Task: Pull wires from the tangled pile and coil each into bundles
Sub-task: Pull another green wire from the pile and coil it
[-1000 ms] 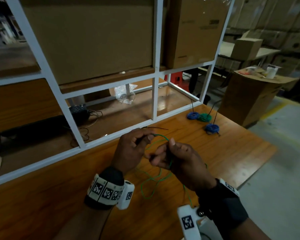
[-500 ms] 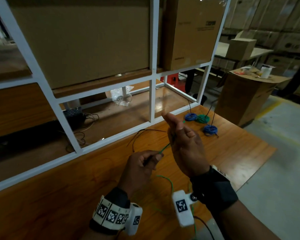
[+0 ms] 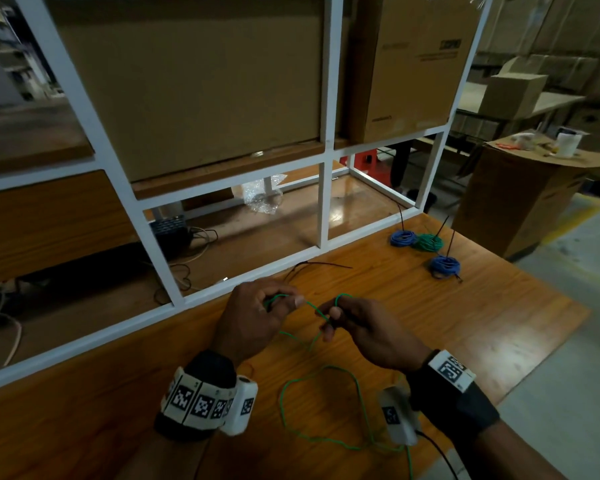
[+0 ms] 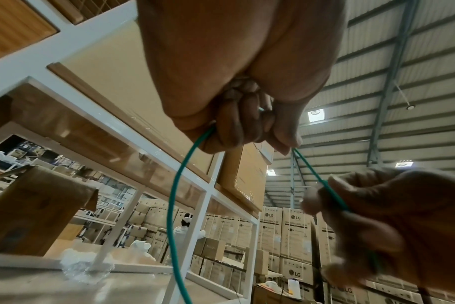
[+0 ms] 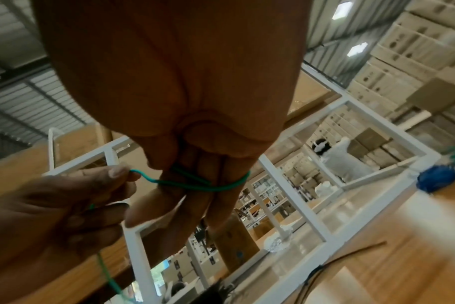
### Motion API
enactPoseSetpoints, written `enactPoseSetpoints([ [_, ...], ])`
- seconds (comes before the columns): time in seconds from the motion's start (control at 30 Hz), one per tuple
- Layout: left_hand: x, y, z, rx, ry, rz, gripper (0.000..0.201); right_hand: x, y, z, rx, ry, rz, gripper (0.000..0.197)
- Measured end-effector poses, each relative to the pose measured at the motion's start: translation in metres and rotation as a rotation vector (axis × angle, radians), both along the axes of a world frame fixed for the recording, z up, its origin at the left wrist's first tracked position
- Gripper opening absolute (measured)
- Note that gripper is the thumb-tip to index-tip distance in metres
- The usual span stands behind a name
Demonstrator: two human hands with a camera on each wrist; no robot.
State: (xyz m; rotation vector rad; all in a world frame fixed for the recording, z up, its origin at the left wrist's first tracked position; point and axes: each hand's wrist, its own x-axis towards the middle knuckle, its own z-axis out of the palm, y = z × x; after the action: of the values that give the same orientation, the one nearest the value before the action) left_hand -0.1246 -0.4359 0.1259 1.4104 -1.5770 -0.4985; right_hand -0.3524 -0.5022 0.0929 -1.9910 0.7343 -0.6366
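- Left hand (image 3: 253, 318) is pinching the green wire (image 3: 321, 403) between thumb and forefinger, other fingers curled in around it.
- Right hand (image 3: 364, 329) is serving as the former: the wrist view is showing the wire wrapped across its extended fingers (image 5: 195, 197), roughly two turns on, thumb apparently clamping the start.
- A short taut span of wire is running between the two hands, just above the tabletop (image 3: 447, 327).
- The slack is lying in a loose loop on the tabletop near the wrists, tail trailing off the near edge.
- Three finished bundles (image 3: 425, 242) are sitting well apart at the far right; a loose black wire (image 3: 321, 265) is lying by the white shelf frame (image 3: 321, 202).
- Judgement: coiling is just starting, most of the length is unwound.
- Doing it well: keeping light, even tension from the left pinch, feeding wire through rather than yanking.
- Laying each turn beside the last, not crossing, keeping right fingers together so loop size is matching.
- Risk: the slack loop is likely kinking or snagging on the wrist cameras; worth lifting it free while feeding.
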Motion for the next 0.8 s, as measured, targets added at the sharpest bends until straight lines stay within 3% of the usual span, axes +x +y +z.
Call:
enactPoseSetpoints([
  [0.23, -0.009, -0.03, 0.033, -0.134, -0.015, -0.16, 0.003, 0.0, 0.012, 0.017, 0.391, -0.161, 0.236, 0.037],
  [0.33, -0.012, -0.039, 0.045, -0.177, -0.034, -0.228, 0.01, 0.0, 0.009, 0.02, 0.525, -0.191, 0.238, 0.037],
  [0.47, -0.009, -0.045, 0.056, -0.26, -0.01, -0.243, 0.009, -0.003, 0.004, 0.023, 0.575, -0.265, 0.214, 0.032],
  [0.53, -0.009, -0.045, 0.06, -0.259, 0.002, -0.26, 0.009, -0.006, 0.005, 0.026, 0.572, -0.241, 0.285, 0.031],
  [0.63, -0.01, -0.048, 0.063, -0.245, 0.062, -0.309, 0.011, -0.006, 0.014, 0.03, 0.634, -0.265, 0.441, 0.032],
  [0.8, -0.016, -0.057, 0.047, -0.129, 0.299, -0.286, 0.003, 0.007, 0.03, 0.046, 0.887, -0.576, 0.59, 0.024],
])
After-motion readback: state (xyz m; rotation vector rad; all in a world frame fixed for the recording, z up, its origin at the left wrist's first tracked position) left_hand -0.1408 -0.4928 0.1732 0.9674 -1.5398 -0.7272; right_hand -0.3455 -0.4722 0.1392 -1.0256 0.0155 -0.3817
